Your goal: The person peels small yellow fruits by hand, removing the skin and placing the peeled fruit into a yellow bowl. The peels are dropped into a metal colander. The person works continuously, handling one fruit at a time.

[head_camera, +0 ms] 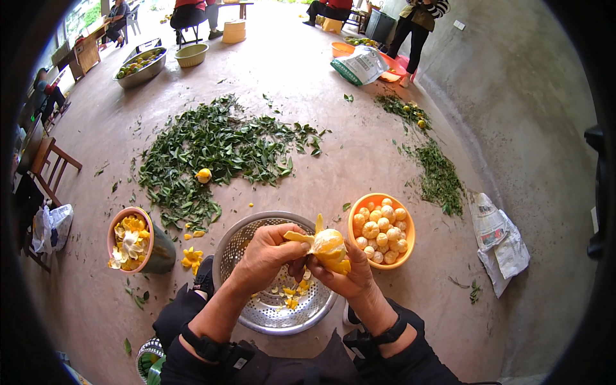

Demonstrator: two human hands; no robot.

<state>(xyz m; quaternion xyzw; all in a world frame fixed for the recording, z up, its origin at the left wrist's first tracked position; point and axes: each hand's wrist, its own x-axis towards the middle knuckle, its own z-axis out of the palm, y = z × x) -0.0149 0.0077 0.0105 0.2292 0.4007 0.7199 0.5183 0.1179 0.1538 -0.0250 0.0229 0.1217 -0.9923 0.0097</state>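
Above a perforated metal colander (275, 325), my right hand (349, 274) holds a partly peeled mandarin orange (329, 245), with strips of peel hanging off it. My left hand (269, 257) pinches a strip of that peel (298, 236) between thumb and fingers. Small bits of yellow peel lie in the colander. To the right stands an orange plastic bowl (412, 236) full of peeled mandarins (383, 224). On the left a bucket (163, 250) holds peel (130, 240), and a flower-shaped peel (192, 260) lies on the floor beside it.
Green leaves (216, 139) are heaped ahead, with one partly peeled fruit (203, 175) on them. More leaves (438, 173) and an empty-looking sack (505, 245) lie along the right wall. Farther off are a metal basin of fruit (144, 74), a green basin (191, 57) and several people.
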